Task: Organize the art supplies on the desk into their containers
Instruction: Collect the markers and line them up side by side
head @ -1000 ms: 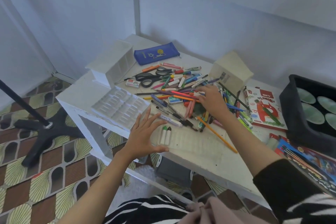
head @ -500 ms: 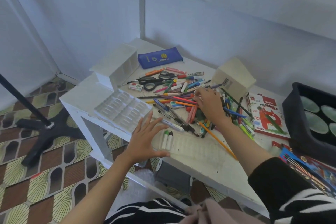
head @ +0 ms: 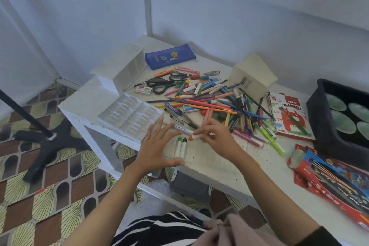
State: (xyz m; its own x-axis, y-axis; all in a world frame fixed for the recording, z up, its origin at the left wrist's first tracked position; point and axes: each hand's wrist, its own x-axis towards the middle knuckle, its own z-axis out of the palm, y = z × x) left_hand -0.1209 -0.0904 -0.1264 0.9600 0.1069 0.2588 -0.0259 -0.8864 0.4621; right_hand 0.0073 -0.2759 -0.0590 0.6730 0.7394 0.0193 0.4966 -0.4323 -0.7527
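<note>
on the white desk (head: 219,169) my left hand (head: 156,146) lies flat, fingers spread, on the clear tray (head: 209,156) at the front edge. my right hand (head: 216,139) pinches a red-tipped pastel (head: 193,137) just over that tray. it looks light, waxy and easy to snap, so i'd grip it mid-wrapper.

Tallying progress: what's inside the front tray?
A green crayon and a black crayon lie side by side in the tray. The right hand pinches a red crayon beside them, hiding slots beneath. The left hand covers its left edge.
</note>
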